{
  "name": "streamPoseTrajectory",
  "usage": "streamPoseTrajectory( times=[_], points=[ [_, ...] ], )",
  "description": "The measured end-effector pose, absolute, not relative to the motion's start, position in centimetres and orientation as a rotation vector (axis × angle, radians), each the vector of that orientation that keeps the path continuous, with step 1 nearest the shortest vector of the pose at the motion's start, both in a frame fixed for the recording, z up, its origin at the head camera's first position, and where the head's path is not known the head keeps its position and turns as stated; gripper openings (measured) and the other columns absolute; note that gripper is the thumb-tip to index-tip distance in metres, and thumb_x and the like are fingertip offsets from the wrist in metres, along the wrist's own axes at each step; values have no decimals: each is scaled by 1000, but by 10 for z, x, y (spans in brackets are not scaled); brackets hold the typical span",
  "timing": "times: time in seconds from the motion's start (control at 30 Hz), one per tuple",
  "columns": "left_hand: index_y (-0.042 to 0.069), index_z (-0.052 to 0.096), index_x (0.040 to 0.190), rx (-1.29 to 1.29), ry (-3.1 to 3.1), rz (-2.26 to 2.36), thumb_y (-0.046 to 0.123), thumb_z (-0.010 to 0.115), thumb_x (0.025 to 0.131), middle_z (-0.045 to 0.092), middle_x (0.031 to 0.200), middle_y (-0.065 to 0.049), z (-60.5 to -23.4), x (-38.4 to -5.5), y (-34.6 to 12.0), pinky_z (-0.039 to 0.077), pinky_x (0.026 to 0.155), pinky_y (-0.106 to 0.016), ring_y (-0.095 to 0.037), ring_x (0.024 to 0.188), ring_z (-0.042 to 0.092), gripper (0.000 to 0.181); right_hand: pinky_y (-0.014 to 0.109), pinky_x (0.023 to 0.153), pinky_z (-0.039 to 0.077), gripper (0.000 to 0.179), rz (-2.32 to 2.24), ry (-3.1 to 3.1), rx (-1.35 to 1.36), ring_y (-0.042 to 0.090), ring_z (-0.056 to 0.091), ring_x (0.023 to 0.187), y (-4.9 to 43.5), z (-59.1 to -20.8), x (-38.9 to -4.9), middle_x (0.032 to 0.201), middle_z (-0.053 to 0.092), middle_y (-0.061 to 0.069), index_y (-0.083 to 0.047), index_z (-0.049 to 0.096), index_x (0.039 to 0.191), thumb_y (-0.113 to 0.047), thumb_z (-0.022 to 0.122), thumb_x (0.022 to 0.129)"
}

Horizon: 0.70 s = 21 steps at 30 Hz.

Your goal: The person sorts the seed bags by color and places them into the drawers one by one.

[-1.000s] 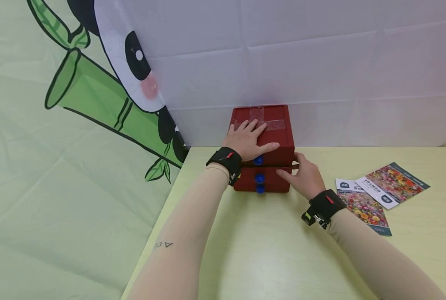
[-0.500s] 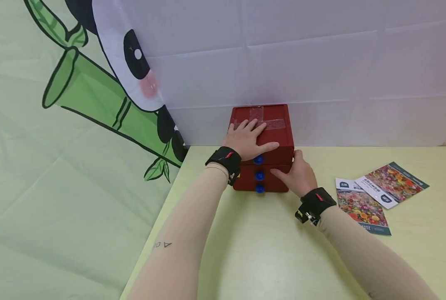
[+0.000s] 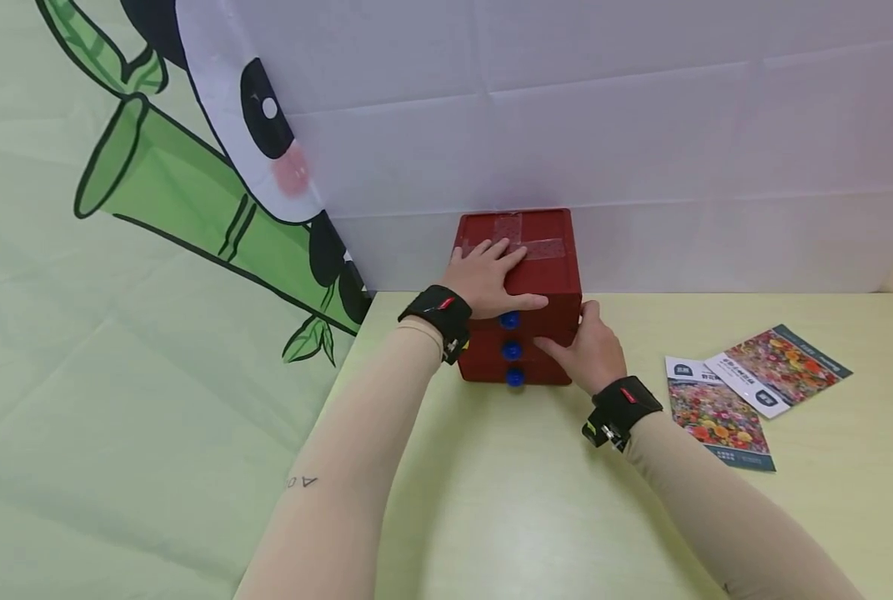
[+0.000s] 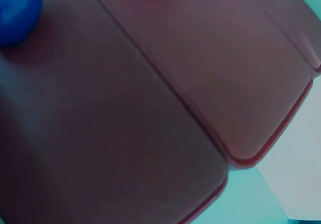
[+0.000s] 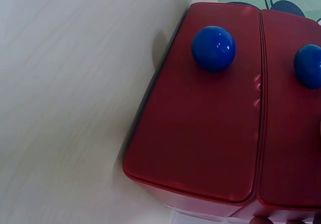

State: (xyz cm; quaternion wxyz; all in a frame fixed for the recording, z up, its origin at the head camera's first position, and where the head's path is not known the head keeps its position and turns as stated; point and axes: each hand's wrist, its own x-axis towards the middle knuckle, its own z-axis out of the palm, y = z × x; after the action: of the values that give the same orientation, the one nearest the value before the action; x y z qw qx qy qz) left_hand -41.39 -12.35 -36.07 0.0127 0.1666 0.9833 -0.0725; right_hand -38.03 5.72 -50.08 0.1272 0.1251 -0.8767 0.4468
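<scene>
A red chest of drawers [image 3: 559, 323] stands against the back wall, with strips of clear tape on top. Three blue knobs run down its front: top [image 3: 509, 320], middle [image 3: 511, 350] and bottom [image 3: 515, 377]. My left hand [image 3: 479, 283] rests flat on the lid, fingers spread, thumb along the front edge. At the right front corner is my right hand [image 3: 594, 358]; its thumb touches the front near the middle knob and its fingers lie along the side. The right wrist view shows the bottom drawer [image 5: 195, 128]; drawer fronts [image 4: 125, 133] fill the left wrist view.
Two overlapping flower-printed packets, one [image 3: 724, 421] nearer and one [image 3: 784, 362] farther, lie on the pale table [image 3: 536, 500] to the right. A white cloth [image 3: 641, 125] hangs behind, and a green printed cloth [image 3: 116, 375] covers the left.
The middle drawer, which stood slightly out, has moved back level with the others. My right hand has moved left and inward with it. My left hand stays on the lid.
</scene>
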Motion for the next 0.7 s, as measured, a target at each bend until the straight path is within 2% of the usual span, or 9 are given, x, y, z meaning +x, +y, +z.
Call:
streamPoseTrajectory(
  times=[0.27,0.5,0.7],
  points=[
    [32,17,150,536,3045,-230,86,33,74,16,156,-2,-359,-411,-122,12,110,-60,-26,140,11,95,46,73,55,76,1262,-2548,342,29,62,88,58,-503,-376,113,59,17,-5,35,125,-51,72,77],
    [30,15,151,576,3080,-276,87,26,75,15,156,-4,-371,-409,-123,11,110,-62,-27,140,11,96,46,67,55,79,1236,-2562,277,29,63,81,54,-513,-369,108,61,17,-4,37,123,-58,70,76],
    [30,13,151,579,3119,-317,88,23,75,14,156,-4,-375,-409,-126,10,109,-62,-27,140,10,96,44,69,54,79,1296,-2589,202,28,62,85,47,-519,-366,109,61,16,-5,38,121,-62,68,75]
  ],
)
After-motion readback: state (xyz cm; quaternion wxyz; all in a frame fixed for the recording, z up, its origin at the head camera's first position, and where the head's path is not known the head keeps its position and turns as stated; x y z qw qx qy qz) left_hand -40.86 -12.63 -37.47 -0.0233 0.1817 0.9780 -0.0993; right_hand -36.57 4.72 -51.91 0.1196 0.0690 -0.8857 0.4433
